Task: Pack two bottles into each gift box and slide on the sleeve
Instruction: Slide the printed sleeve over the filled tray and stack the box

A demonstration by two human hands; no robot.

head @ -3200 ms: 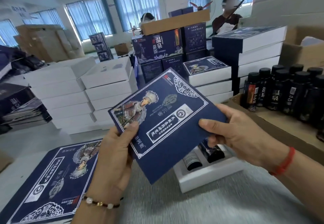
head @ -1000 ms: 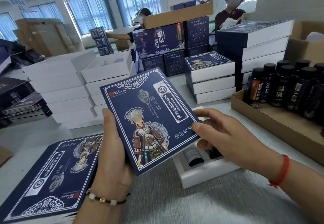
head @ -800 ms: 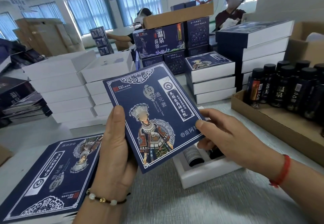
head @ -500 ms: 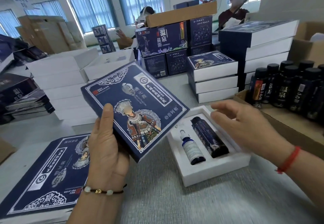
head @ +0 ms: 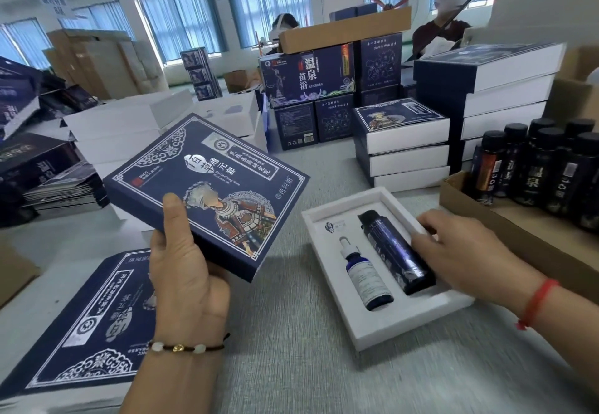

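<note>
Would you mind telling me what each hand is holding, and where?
Left hand grips the blue sleeve at its near corner. Right hand rests on the white box edge; a grip cannot be told.
</note>
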